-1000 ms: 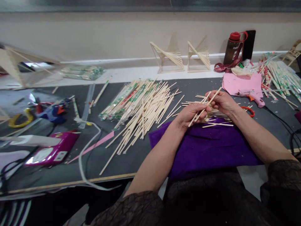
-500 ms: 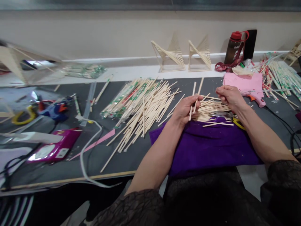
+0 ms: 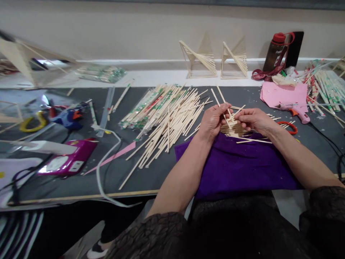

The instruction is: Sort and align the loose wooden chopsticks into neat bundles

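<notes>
My left hand (image 3: 214, 120) is closed around two thin wooden chopsticks (image 3: 220, 94), which slant up and to the left from its fingers. Close beside it, my right hand (image 3: 254, 121) is pinched shut near the chopsticks' lower part; whatever lies between its fingertips is too small to make out. Under both hands lies a pile of loose chopsticks (image 3: 232, 130), partly hidden by the fingers. A folded purple cloth (image 3: 242, 165) is spread in front of them, beneath my forearms. A red scissors handle (image 3: 292, 124) shows beyond my right wrist.
Left of my hands lie more loose chopsticks (image 3: 164, 133) and wrapped ones (image 3: 145, 108). Two twisted stick models (image 3: 202, 59) stand at the back. A pink glue gun (image 3: 300, 110), pink paper (image 3: 285, 92) and a bottle (image 3: 273, 54) are at right. A white cable (image 3: 98, 176) crosses the table edge.
My right hand has moved left and down, up to the chopsticks in my left hand. Those chopsticks now lean left instead of right. The view has shifted slightly.
</notes>
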Tool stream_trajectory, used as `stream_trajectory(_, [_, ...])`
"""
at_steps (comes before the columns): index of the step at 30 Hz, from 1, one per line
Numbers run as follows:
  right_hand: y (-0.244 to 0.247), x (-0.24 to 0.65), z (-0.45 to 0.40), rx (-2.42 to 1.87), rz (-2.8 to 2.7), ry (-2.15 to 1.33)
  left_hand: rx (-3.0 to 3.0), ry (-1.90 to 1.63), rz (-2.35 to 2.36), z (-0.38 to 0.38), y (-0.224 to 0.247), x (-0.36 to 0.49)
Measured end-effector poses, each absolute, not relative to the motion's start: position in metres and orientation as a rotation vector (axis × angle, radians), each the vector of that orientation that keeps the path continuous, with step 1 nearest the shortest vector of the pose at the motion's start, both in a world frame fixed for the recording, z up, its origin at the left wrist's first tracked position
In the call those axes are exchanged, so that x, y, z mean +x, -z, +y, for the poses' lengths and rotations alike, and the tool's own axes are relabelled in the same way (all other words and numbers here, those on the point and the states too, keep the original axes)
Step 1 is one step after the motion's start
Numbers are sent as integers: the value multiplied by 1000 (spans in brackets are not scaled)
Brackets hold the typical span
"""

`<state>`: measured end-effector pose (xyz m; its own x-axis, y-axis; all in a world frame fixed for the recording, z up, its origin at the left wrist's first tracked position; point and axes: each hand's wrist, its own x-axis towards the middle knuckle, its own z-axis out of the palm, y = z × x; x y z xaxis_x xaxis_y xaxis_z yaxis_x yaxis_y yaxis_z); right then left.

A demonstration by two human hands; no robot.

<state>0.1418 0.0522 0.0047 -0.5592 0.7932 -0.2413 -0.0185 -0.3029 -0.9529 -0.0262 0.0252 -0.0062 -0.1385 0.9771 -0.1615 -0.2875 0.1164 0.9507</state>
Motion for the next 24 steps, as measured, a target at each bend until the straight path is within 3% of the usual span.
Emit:
stream_trajectory(6, [-9,157,71,-991,-1212,-1760,1414,-1424,1650,28,-2,-37])
stream_trajectory(11, [-6,161,79,-1011,-1154,-1677,1895,-883,2014,49,1,-19])
stream_trajectory(19, [-7,162,78,-1015,-1144,-1640,2180,-478,1824,61,16,5])
stream_trajectory(24, [-2,163,78,-992,-1175,-1648,2214,-477,1617,45,10,0])
